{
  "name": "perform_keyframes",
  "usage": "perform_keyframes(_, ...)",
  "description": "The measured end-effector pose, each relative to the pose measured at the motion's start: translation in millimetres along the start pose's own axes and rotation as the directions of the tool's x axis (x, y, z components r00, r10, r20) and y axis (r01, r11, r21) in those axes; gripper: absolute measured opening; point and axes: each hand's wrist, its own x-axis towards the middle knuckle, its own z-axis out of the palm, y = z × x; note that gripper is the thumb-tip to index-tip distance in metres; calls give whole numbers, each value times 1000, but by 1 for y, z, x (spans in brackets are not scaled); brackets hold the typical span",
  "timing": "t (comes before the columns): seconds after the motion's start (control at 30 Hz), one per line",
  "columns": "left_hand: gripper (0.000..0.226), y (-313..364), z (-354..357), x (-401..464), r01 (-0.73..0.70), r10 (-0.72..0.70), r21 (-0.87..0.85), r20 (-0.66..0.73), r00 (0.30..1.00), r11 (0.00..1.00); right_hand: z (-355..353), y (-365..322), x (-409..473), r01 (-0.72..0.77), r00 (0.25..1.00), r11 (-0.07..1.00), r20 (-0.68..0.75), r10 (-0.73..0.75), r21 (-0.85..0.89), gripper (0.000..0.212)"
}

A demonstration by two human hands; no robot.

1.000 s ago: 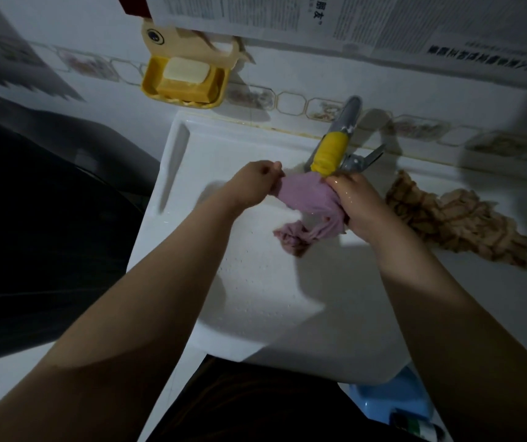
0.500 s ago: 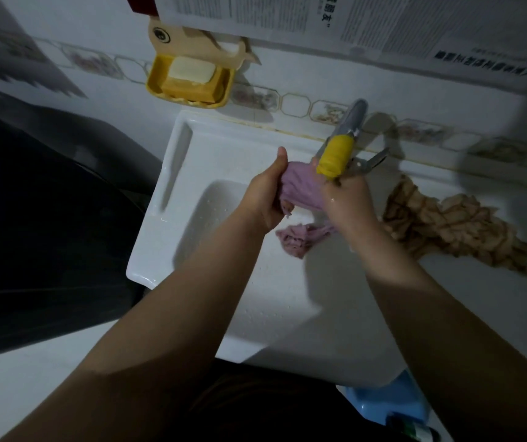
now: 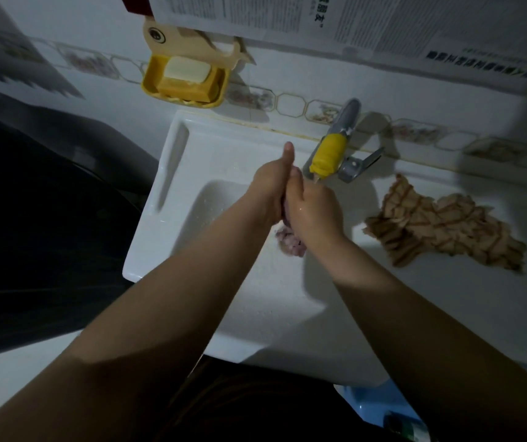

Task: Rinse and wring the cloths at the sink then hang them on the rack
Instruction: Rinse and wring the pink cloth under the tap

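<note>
- Right now the left hand (image 3: pixel 270 186) and the right hand (image 3: pixel 314 208) squeeze the pink cloth (image 3: pixel 290 242) between them, over the sink (image 3: pixel 172 186), just below the tap (image 3: pixel 330 153). The fingers of both hands are curled tight round the cloth, and only a small lump of it hangs out under the wrists.
- The cloth could slip out and drop into the sink, because wet hands are slippery (the right hand looks shiny with water).
- Water could splash past the rim if the person twists too fast.
- Some water may stay in the lump that hangs loose, so the cloth might drip later on the rack (no rack shows in the picture).
- The brown checked cloth (image 3: pixel 443 223) lies in a crumpled heap on the flat white ledge to the right, well apart from the hands. It looks not yet done.
- The sink is white and smooth, with little drops on it.
- On the tiled wall hangs a yellow soap dish (image 3: pixel 215 90) with a bar of soap (image 3: pixel 187 70) in it, and printed papers (image 3: pixel 255 14) hang above.
- The room is dim, with dark shadow on the left.
</note>
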Motion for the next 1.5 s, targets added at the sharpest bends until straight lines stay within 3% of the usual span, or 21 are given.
perform_keyframes(0.07, 48, 0, -2, -12, 59, -66, 47, 183, 981, 997, -11, 11, 9, -39, 999, 999, 4, 39, -2, 53)
perform_keyframes(0.13, 51, 1, -13, -19, -18, -66, 391, 201, 977, 920, -20, 25, 17, -80, 996, 996, 50, 78, 48, 46)
perform_keyframes(0.2, 63, 7, -32, -23, -165, -37, 715, 258, 966, 680, -27, 31, 19, -102, 993, 976, 85, 87, 193, 37)
perform_keyframes(0.27, 62, 7, -49, -22, -258, -66, 812, 340, 938, 523, -35, 33, 20, -99, 988, 942, 148, 53, 321, 30)
perform_keyframes(0.3, 52, 7, -55, -23, -297, -55, 798, 379, 924, 524, -38, 35, 21, -81, 984, 935, 178, 20, 345, 26)
perform_keyframes(0.4, 16, 12, -63, -29, -356, 52, 614, 456, 888, 704, -40, 47, 21, -91, 930, 938, 365, -39, 333, 16)
perform_keyframes(0.5, 10, 19, -60, -30, -407, 124, 578, 465, 876, 707, -25, 55, 10, -193, 842, 909, 538, -39, 369, 23)
perform_keyframes(0.63, 8, 25, -58, -33, -413, 105, 558, 500, 860, 720, -2, 64, 5, -169, 872, 912, 488, -39, 374, 19)
perform_keyframes(0.73, 16, 25, -65, -32, -362, 96, 440, 519, 849, 822, 7, 72, 5, -117, 897, 957, 442, -14, 267, 26)
perform_keyframes(0.8, 26, 28, -72, -33, -368, 112, 462, 493, 863, 807, -1, 75, 7, -73, 908, 981, 419, -10, 182, 22)
perform_keyframes(0.87, 45, 32, -78, -34, -425, 164, 575, 450, 878, 699, -15, 77, 8, -34, 921, 978, 386, -50, 208, 16)
perform_keyframes(0.93, 55, 31, -81, -29, -467, 221, 746, 413, 884, 474, -30, 75, 8, -41, 933, 938, 350, -87, 344, 19)
perform_keyframes(1.0, 52, 25, -80, -23, -433, 229, 885, 392, 891, 169, -40, 67, 9, -63, 949, 894, 302, -84, 444, 23)
perform_keyframes(1.07, 42, 17, -77, -16, -379, 239, 924, 355, 904, 61, -44, 60, 12, -149, 963, 836, 270, 0, 529, 17)
perform_keyframes(1.1, 34, 13, -77, -13, -359, 259, 928, 324, 910, 97, -45, 57, 14, -218, 959, 772, 278, 56, 597, 14)
perform_keyframes(1.13, 26, 10, -76, -11, -357, 278, 901, 287, 917, 248, -47, 53, 14, -277, 950, 693, 297, 94, 666, 12)
perform_keyframes(1.2, 16, 5, -69, -11, -323, 220, 577, 243, 945, 750, -47, 46, 16, -302, 950, 601, 286, 126, 740, 5)
perform_keyframes(1.23, 19, 2, -63, -11, -247, 164, 338, 255, 953, 908, -44, 42, 16, -269, 961, 631, 247, 125, 728, 7)
perform_keyframes(1.33, 36, -9, -33, -11, -40, 65, -90, 295, 953, 995, -22, 20, 3, -97, 988, 822, 152, 13, 561, 31)
perform_keyframes(1.4, 46, -15, -9, -12, -30, 54, -134, 175, 983, 990, -7, 5, -4, -92, 989, 873, 147, 24, 478, 37)
perform_keyframes(1.5, 29, -26, 16, -22, -16, 16, -25, -4, 1000, 1000, -7, 6, 16, -202, 974, 910, -21, 224, 361, 39)
